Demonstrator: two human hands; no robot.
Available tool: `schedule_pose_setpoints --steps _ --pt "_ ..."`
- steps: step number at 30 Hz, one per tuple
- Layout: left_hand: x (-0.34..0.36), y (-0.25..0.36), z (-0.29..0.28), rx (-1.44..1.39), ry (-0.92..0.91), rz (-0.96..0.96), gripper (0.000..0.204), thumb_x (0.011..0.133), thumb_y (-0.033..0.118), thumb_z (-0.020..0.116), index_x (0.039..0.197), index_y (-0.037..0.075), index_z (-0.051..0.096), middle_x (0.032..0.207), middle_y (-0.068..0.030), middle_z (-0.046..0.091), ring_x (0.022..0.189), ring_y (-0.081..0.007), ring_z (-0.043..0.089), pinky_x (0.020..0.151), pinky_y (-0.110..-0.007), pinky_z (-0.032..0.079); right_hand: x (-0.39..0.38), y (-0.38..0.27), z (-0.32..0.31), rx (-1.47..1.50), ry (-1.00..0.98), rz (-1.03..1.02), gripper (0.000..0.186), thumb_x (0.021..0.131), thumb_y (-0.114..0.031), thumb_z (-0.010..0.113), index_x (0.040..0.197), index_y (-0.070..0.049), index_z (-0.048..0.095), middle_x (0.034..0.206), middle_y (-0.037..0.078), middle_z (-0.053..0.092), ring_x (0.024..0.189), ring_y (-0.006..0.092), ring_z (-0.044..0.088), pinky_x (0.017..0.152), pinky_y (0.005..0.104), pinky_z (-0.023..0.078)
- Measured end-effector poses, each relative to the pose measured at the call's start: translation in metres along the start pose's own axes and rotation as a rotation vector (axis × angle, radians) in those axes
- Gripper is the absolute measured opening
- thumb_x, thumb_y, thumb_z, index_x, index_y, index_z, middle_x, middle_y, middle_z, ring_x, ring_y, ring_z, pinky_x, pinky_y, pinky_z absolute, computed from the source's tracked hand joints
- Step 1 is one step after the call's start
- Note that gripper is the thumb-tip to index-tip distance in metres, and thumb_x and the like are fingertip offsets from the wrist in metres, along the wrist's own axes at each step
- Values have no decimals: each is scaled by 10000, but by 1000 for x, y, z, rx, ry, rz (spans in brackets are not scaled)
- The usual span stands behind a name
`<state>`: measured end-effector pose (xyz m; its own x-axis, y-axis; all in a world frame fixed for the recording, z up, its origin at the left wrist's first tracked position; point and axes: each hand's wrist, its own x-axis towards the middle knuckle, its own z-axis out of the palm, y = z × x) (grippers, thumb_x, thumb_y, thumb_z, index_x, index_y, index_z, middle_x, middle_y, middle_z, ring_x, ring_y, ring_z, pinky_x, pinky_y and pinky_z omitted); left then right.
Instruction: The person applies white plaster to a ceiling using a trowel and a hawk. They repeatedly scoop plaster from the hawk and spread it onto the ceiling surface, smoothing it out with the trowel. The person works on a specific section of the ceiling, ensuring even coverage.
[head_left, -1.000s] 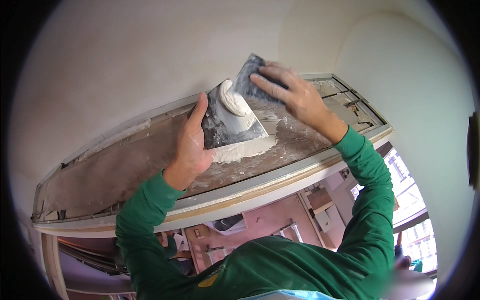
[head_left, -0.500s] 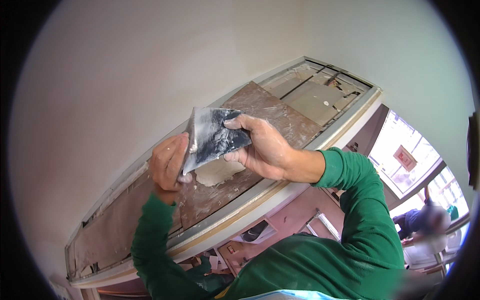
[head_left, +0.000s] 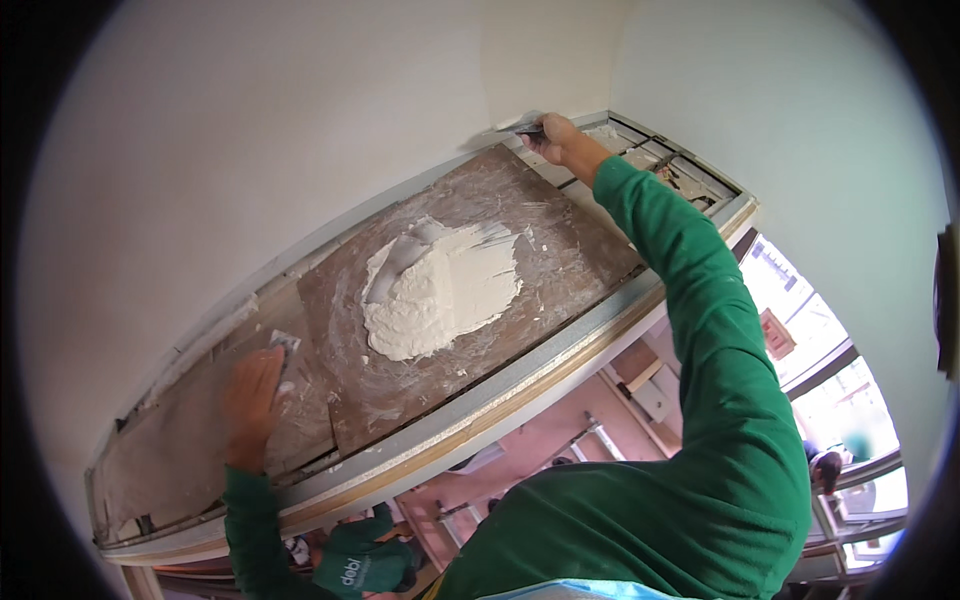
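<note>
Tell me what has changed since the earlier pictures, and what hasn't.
The hands have parted: the right hand moved up and right, holding a blade at or close to the wall; the left hand, blurred, moved left and down, with a second blade at its fingers. The putty, partly hidden before, is uncovered. No blade was visibly let go. The brown board still lies under the putty.

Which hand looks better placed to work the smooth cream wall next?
Probably the right hand: it holds a thin, dark, flat blade beside the wall. The blurred left hand is farther off, left of the flat, brown, rectangular board.
</note>
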<state>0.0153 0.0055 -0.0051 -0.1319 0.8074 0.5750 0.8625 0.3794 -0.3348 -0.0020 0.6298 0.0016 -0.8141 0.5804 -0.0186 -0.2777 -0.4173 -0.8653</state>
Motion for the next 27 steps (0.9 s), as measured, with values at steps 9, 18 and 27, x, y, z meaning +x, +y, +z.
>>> schedule_pose_setpoints --steps 9,18,27 --pt "-10 -13 -9 -129 101 -306 380 794 97 573 1151 -17 634 1016 -161 612 990 -329 575 883 -416 455 66 50 21 27 236 46 215 950 -47 365 1096 49 491 1094 184 529 912 294 580 733 367 601" --pt "-14 -17 -15 -135 65 -298 368 859 213 542 1111 -32 650 973 -161 615 964 -327 591 843 -413 476 126 63 46 -69 330 93 244 968 -161 388 1142 -35 503 1062 148 580 887 312 632 670 387 584" --pt "-7 -28 -7 -142 111 -228 479 934 375 462 1094 -33 657 944 -156 613 945 -331 594 807 -417 482 313 -18 -60 -1203 -30 -1308 218 928 -186 465 978 -22 601 923 132 645 719 298 672 591 307 587"
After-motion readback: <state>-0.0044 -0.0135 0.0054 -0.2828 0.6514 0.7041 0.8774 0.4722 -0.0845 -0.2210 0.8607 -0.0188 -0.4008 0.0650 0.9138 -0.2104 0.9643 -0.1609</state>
